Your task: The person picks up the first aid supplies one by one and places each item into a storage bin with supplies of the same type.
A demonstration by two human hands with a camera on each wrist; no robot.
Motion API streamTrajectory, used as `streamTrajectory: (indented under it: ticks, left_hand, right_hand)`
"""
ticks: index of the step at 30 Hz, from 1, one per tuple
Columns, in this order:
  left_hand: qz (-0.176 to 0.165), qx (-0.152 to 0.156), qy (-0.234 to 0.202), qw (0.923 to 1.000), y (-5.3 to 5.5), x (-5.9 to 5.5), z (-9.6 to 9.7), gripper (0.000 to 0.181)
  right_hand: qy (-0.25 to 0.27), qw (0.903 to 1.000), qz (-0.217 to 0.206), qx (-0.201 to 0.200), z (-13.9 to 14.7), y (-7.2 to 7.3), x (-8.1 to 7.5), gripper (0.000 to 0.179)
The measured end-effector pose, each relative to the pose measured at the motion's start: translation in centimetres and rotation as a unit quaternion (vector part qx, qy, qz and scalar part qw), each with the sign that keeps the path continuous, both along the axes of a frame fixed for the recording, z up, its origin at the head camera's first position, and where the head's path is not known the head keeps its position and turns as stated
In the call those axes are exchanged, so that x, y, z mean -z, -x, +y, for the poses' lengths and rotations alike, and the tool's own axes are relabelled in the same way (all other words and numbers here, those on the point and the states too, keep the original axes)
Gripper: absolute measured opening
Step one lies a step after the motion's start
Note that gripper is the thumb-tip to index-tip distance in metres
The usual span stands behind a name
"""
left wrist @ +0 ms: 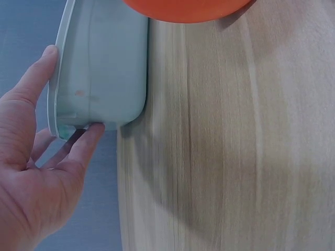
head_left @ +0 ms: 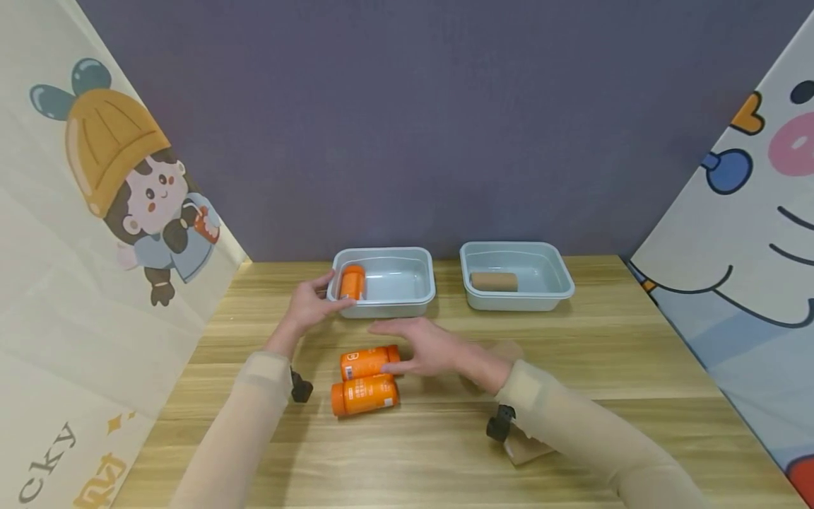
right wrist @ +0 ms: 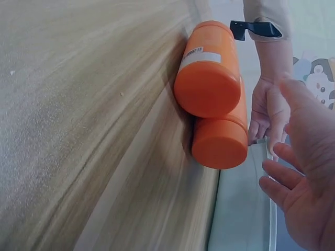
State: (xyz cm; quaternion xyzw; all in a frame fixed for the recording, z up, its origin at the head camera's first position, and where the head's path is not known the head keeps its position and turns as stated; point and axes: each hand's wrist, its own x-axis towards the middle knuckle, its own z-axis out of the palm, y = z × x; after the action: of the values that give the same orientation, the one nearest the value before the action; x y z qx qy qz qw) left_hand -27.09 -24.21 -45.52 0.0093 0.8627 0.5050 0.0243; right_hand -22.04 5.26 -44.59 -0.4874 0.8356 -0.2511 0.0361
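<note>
My left hand (head_left: pixel 310 305) grips the left end of a pale blue-green plastic box (head_left: pixel 397 309); in the left wrist view the thumb is at the rim and the fingers lie against the end wall. One orange bottle (head_left: pixel 352 282) is inside this box, at its left end. Two more orange bottles lie on their sides in front of it, a nearer bottle (head_left: pixel 365 395) and a farther bottle (head_left: pixel 364 363). My right hand (head_left: pixel 429 346) hovers just right of them, thumb and fingers spread. In the right wrist view, that hand (right wrist: pixel 309 172) holds nothing.
A second plastic box (head_left: pixel 518 303) stands to the right and holds a brown cylinder (head_left: pixel 494 282). Brown objects, partly hidden, lie under my right forearm, one brown piece (head_left: pixel 524 451) near the wrist camera. A dark panel (head_left: pixel 407 127) closes off the table's back edge.
</note>
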Motion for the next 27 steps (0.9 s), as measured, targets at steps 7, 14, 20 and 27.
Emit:
streamTrajectory:
  ticks: [7, 14, 20, 27]
  left_hand:
    - [-0.003, -0.005, 0.005, 1.0000, 0.0, 0.0, 0.0, 0.094]
    - [-0.002, -0.007, 0.007, 0.9999, 0.0, 0.0, 0.1, 0.095]
    - [0.001, -0.006, 0.005, 1.0000, 0.0, 0.1, 0.0, 0.095]
    - [-0.001, -0.004, 0.009, 1.0000, 0.1, 0.1, 0.1, 0.094]
  right_hand:
    - [0.003, 0.9998, 0.014, -0.013, -0.5, -0.1, 0.1, 0.069]
    - [0.002, 0.9998, 0.009, -0.019, -0.8, -0.1, 0.5, 0.069]
    - [-0.006, 0.9997, 0.007, -0.024, -1.2, -0.1, 0.8, 0.069]
    - [-0.014, 0.9996, 0.011, -0.021, -1.6, 0.0, 1.1, 0.067]
